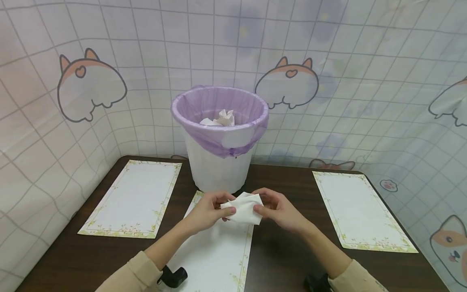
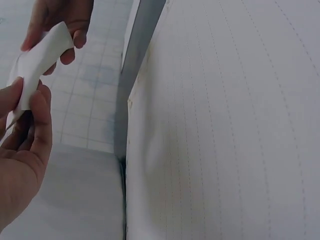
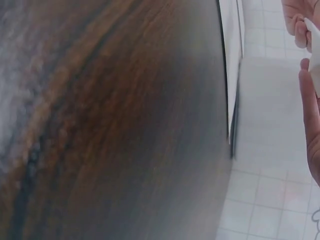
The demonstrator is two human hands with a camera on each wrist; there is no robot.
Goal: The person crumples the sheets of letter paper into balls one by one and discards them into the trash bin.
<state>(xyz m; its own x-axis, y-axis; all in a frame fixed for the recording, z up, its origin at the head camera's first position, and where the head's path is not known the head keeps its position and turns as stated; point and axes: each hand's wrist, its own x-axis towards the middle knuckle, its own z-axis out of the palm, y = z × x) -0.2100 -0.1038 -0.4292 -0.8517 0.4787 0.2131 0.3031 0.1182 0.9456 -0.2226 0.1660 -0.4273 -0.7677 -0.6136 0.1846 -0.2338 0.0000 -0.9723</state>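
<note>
A folded white tissue is stretched between both hands, above the middle sheet of paper and in front of the bin. My left hand pinches its left edge, thumb on top and fingers underneath. On the opposite edge, my right hand pinches it the same way. In the left wrist view the tissue spans from one hand to the other. Only part of the right hand shows at the border of the right wrist view, with a corner of the tissue beside it.
Behind the hands stands a white bin with a purple liner and crumpled tissues inside. Bordered sheets lie on the dark table at left and right. A patterned curtain surrounds the table.
</note>
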